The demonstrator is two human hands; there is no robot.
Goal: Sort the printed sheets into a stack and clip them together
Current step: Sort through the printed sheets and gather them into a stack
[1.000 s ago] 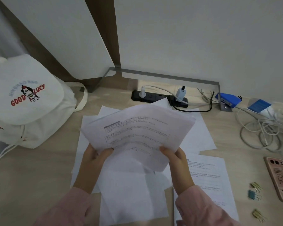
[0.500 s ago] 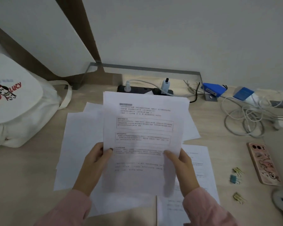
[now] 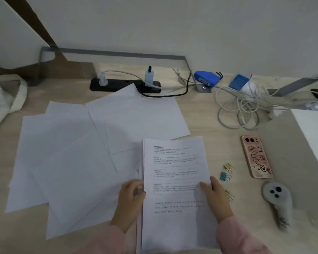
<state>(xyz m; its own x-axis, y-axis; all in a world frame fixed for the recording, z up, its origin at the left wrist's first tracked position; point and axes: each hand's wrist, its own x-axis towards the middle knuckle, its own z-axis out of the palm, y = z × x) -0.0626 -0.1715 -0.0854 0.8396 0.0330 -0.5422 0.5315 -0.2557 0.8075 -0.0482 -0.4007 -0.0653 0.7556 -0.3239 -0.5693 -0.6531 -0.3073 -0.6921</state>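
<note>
The stack of printed sheets (image 3: 174, 171) was held by its lower half from both sides. The grip of the right hand (image 3: 216, 198) was clamped on the right edge, with the thumb laid across the top page. The grip of the left hand (image 3: 131, 197) was closed on the left edge, though the fingers were blurred there. The stack was kept text-up, low over the desk (image 3: 218, 143); whether it rested there could not be told.

Three binder clips (image 3: 228, 166), two gold and one teal, were lined up just right of the stack, the nearest touching the right hand. Loose sheets (image 3: 72, 153) were spread overlapping to the left and behind. A pink-cased phone (image 3: 255, 156) was laid beyond the clips. A power strip (image 3: 117, 85) and tangled cables (image 3: 242, 110) were set by the wall. A white bag (image 3: 0, 99) was cut off at the left edge, its contents unseen.
</note>
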